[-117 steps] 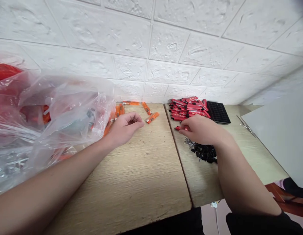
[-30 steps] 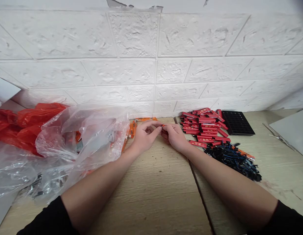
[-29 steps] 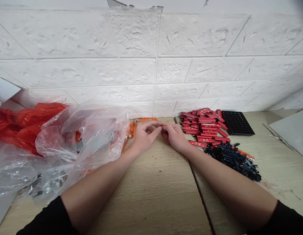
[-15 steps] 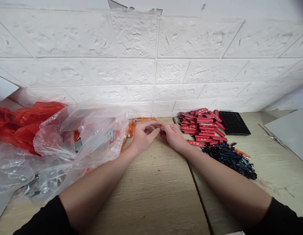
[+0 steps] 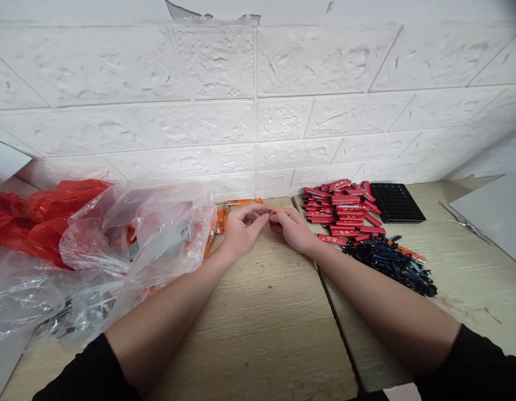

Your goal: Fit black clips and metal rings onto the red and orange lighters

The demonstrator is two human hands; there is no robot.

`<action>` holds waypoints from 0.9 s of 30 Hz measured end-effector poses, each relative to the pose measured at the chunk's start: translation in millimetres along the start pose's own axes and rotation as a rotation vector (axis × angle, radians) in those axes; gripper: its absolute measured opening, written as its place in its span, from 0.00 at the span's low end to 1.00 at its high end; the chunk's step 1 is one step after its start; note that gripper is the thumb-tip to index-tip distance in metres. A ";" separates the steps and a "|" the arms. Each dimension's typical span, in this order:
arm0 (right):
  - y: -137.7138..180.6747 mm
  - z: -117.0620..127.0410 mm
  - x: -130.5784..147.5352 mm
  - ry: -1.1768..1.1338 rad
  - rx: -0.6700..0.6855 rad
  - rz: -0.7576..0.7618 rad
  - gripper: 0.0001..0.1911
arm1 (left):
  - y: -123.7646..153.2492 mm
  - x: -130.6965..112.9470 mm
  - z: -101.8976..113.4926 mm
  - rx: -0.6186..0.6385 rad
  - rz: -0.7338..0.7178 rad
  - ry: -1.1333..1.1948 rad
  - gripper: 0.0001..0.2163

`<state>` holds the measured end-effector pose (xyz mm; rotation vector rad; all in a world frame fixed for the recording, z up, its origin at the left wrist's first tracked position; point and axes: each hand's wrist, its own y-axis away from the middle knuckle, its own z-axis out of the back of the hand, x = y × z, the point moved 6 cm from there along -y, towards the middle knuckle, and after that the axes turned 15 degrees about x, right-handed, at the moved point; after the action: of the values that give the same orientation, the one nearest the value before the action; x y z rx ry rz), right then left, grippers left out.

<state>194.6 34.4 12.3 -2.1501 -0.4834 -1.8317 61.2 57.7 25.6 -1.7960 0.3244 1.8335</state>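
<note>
Close together above the wooden table, my left hand and my right hand meet at the fingertips. Between them shows a small orange piece, mostly covered by fingers, so its kind cannot be made out. Both hands are closed in a pinch on it. Just left of my left hand lie flat orange parts along the wall side. To the right of my right hand is a pile of red slim cases with gold marks.
Clear plastic bags and a red plastic bag fill the left. At the right are a black gridded tray, a heap of black and blue small parts and metal tweezers. A white brick-patterned wall closes the back.
The view has shifted slightly. Both hands stay together at the fingertips, and the orange piece between them shows a little more than before.
</note>
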 end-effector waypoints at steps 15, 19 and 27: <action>0.5 4.7 -1.8 0.006 -0.019 -0.020 0.09 | -0.8 -1.1 -2.5 0.031 -0.049 -0.100 0.08; 0.3 8.5 -3.4 0.127 -0.039 -0.002 0.09 | -0.8 -0.1 -2.8 0.031 -0.066 -0.078 0.07; 0.1 9.4 -0.7 0.293 -0.035 0.012 0.14 | -1.1 1.0 -1.2 0.015 -0.078 -0.102 0.07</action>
<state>203.0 38.1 10.1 -1.8555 -0.3719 -2.1152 62.9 58.2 24.8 -1.6743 0.2259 1.8555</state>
